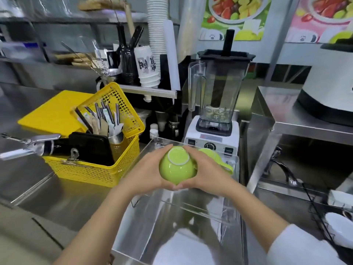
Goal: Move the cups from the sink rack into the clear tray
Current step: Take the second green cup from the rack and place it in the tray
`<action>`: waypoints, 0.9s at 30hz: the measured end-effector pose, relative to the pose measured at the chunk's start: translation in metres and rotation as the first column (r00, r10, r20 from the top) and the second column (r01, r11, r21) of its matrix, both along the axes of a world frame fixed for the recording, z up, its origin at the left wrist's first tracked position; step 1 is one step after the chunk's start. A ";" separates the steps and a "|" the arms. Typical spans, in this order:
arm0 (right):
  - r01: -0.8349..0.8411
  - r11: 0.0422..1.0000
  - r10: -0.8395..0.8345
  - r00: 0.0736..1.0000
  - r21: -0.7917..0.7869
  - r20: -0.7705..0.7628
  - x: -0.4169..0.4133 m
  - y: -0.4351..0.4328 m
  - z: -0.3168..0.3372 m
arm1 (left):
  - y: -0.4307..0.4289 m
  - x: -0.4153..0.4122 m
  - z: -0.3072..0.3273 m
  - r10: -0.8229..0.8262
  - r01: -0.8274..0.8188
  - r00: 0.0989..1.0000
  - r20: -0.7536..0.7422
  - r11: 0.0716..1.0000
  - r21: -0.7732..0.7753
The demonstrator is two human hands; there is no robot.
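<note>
In the head view, at the centre of the frame, I hold a glossy lime-green ceramic cup (176,165) upside down, its white-ringed foot tilted up toward the camera. My left hand (147,172) is cupped around its left side and my right hand (205,169) around its right side, palms pressed to the glaze, fingers curled over the top and the heels of both hands meeting beneath it. The cup is above the clear plastic tray (208,211), which stands on the steel counter (57,197) at lower centre. A second lime-green cup with a handle (219,159) lies inside the tray at its far right, just behind my right hand. At the lower right edge of the frame the black wire sink rack (321,222) holds a white ceramic cup (338,228). To the left of centre stands a yellow perforated plastic basket (91,173) full of utensils, and behind the tray, at centre right, a white-based blender with a clear jug (215,104).
</note>
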State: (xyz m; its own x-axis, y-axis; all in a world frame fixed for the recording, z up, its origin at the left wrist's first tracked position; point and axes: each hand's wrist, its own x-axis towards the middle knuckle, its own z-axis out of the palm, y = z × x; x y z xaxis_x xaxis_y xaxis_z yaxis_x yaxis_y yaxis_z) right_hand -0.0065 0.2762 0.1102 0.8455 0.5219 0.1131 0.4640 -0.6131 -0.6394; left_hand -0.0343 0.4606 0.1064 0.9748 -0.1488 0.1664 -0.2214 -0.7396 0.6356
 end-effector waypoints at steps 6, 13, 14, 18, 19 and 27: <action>-0.001 0.961 0.036 0.992 -0.278 0.120 0.024 0.026 -0.007 | 0.022 0.023 -0.013 0.008 -0.010 0.998 -0.065 0.999 -0.030; 0.002 0.936 0.037 0.994 -0.351 0.105 0.045 0.044 0.001 | 0.037 0.046 -0.012 -0.012 0.001 0.992 -0.129 0.996 -0.084; 0.011 0.936 0.031 0.993 -0.351 0.113 0.048 0.047 0.000 | 0.039 0.048 -0.011 -0.018 0.008 0.992 -0.127 0.997 -0.079; 0.035 0.928 0.005 0.994 -0.371 0.106 0.055 0.053 -0.006 | 0.047 0.059 -0.010 -0.042 0.039 0.987 -0.157 0.999 -0.021; 0.040 0.923 0.005 0.993 -0.382 0.115 0.056 0.055 -0.008 | 0.049 0.061 -0.011 -0.043 0.044 0.984 -0.171 0.999 0.003; 0.093 0.858 0.018 0.978 -0.505 0.209 0.060 0.062 -0.017 | 0.054 0.073 -0.022 -0.004 0.039 0.952 -0.306 0.993 0.108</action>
